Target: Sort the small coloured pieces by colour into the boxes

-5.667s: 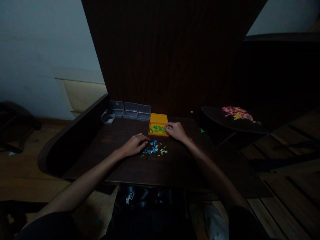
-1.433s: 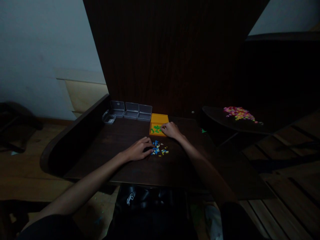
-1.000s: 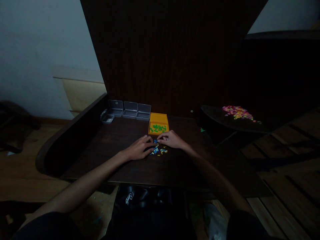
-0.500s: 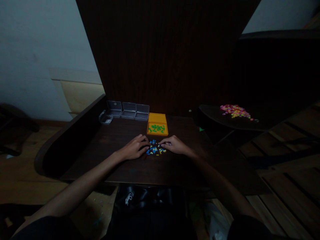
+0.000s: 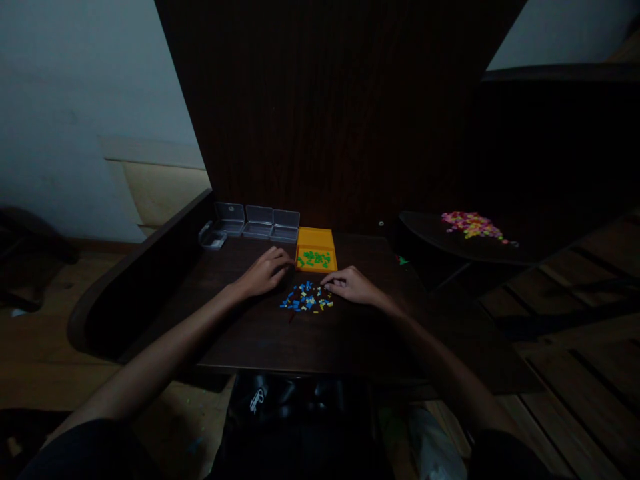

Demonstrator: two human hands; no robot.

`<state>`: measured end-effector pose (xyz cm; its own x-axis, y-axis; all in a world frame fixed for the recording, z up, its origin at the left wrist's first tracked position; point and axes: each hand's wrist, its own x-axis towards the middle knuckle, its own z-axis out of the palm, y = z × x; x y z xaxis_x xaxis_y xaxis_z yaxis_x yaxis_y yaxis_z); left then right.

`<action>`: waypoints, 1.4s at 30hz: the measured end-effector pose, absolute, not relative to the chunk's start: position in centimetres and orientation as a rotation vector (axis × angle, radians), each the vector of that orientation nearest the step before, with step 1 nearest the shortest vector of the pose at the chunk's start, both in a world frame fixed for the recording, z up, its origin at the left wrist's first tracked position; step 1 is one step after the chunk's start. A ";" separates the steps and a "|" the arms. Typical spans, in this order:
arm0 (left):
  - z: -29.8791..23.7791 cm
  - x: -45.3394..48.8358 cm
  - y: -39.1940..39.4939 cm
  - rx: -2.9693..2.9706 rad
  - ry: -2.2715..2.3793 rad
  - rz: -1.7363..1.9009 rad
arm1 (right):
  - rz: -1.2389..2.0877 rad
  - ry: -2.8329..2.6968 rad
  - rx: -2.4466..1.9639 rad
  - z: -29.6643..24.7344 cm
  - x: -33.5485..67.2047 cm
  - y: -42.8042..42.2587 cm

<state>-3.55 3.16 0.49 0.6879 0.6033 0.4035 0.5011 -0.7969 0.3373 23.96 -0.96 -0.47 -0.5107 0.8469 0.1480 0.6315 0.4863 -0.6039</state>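
A loose pile of small blue, white and yellow plastic pieces (image 5: 306, 300) lies on the dark wooden desk (image 5: 240, 340). Behind it stands an open yellow box (image 5: 316, 269) with small green pieces (image 5: 317, 258) in it. My left hand (image 5: 269, 271) is beside the box's left front corner, its fingers curled together; whatever they may hold is hidden. At the right edge of the pile, my right hand (image 5: 350, 286) has thumb and forefinger brought together, and anything between them is too small to make out.
Several clear plastic cases (image 5: 257, 230) stand with lids up at the back left. A heap of pink, yellow and white bits (image 5: 473, 225) lies on the raised side shelf (image 5: 430, 230) at right. The desk's left side panel (image 5: 145, 267) rises beside my left arm.
My left hand has moved away from the pile, up toward the box's left side, uncovering more blue pieces. My right hand has barely moved.
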 end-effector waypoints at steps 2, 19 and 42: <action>-0.2 -3.3 3.8 2.671 0.897 0.816 | 0.706 -2.273 -1.224 -0.8 23.7 -0.8; -1.5 -3.0 2.1 2.675 0.868 0.804 | 0.524 -2.216 -1.183 -3.3 22.9 -2.2; -0.8 -2.3 0.6 2.611 0.570 0.590 | 0.457 -2.428 -1.164 -3.1 23.3 -2.7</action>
<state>-2.31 0.62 -0.79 0.8275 0.4663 0.3126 0.2968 -0.8360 0.4615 23.33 -2.72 -3.06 -0.5685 0.7932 0.2182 0.6597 0.5980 -0.4552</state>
